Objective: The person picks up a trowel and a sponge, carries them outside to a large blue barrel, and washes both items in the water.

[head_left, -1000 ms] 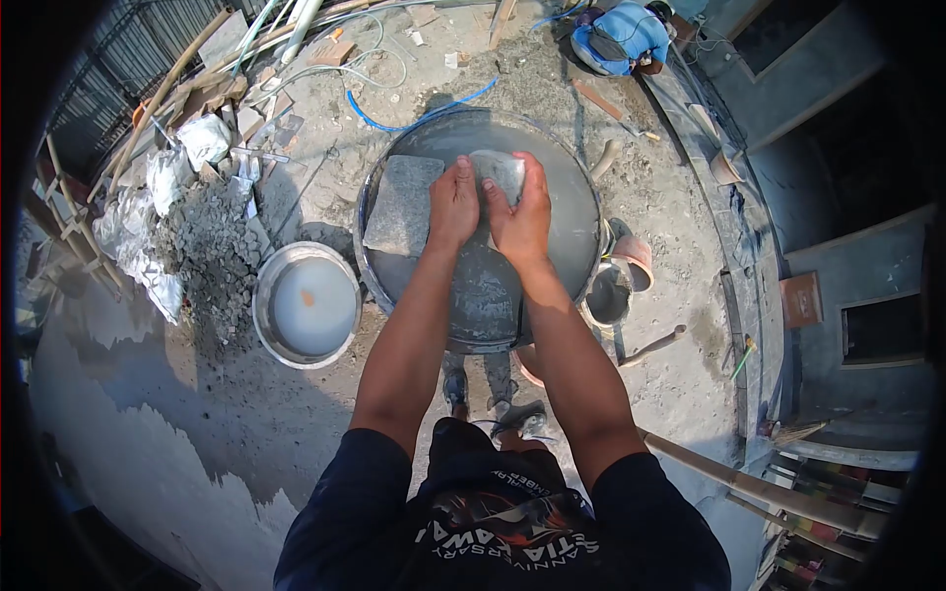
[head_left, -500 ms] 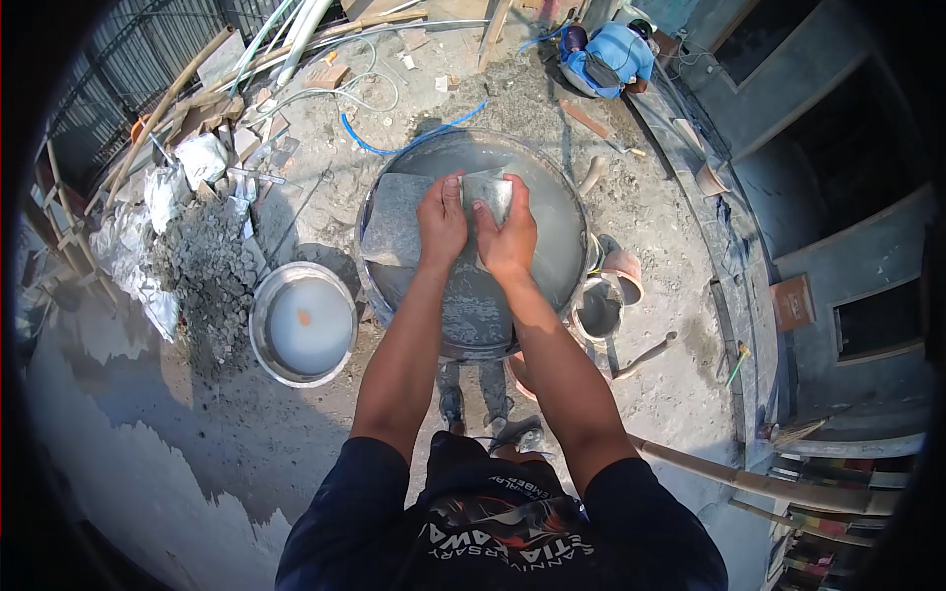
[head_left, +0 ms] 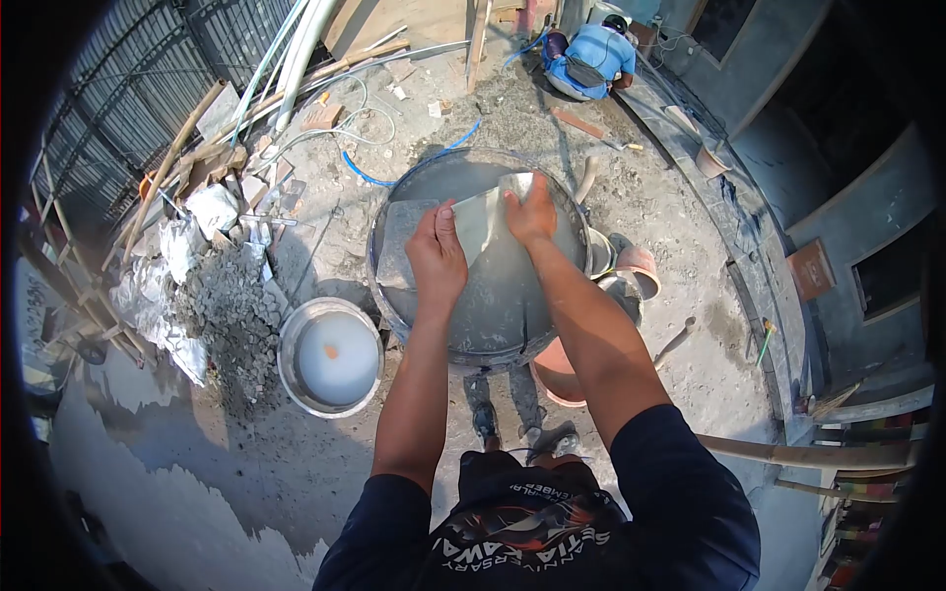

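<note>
A dark shirt [head_left: 512, 532] with a printed front is seen nearest, and two bare arms are stretched out from it. The hands are held apart, each clamped on one flat, rectangular tile [head_left: 483, 219]. The left hand [head_left: 437, 258] is closed on its lower near edge, and the right hand [head_left: 530, 212] on its far upper corner. The tile is pale grey and glossy, and it is held tilted above a large round tub [head_left: 473, 357]. The tub is filled with murky grey water. A second, rougher and darker slab [head_left: 397, 241] is leaned inside against its left rim.

A round metal basin [head_left: 283, 360] holding whitish liquid is set on the ground to the left of the tub. A terracotta pot [head_left: 557, 382] is tucked at the tub's near right side.

The concrete ground [head_left: 296, 463] is rough and partly darkened by wet. A heap of grey rubble [head_left: 232, 305] is piled further left. Beyond the tub a blue hose [head_left: 370, 177] is curled. A person in a blue top [head_left: 586, 59] is crouched at the far end.
</note>
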A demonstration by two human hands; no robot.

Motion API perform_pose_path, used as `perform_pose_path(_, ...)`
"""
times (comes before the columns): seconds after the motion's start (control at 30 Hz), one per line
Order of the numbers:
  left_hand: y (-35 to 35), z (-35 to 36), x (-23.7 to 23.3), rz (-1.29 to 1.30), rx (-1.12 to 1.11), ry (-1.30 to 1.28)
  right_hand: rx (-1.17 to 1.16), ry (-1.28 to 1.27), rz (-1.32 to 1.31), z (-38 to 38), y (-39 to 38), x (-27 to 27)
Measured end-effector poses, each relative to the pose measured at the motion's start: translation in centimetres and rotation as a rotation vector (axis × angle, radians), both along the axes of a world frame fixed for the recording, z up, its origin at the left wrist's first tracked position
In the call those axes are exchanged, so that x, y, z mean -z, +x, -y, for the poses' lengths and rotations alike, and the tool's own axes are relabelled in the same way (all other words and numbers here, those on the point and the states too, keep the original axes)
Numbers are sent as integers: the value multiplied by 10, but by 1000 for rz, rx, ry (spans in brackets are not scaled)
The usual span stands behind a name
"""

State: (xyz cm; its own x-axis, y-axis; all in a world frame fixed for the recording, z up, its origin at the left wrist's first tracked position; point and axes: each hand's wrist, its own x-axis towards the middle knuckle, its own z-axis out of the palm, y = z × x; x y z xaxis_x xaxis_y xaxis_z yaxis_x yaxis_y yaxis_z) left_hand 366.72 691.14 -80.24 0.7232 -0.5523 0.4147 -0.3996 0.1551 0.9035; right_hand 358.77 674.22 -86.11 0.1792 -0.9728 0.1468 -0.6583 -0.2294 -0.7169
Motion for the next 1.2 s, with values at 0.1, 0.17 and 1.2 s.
perform_pose_path(0.1,-2,3,8,-29,-21,-30,-83,-47,73,-16,-2,-6)
perform_pose_path(0.17,1,4,17,-53,-20,-25,-156,-116,141,-40,-3,-14)
perform_pose_path(1.2,27,-45,1,-335,-142,-160,-446,-185,151,-68,-1,-30)
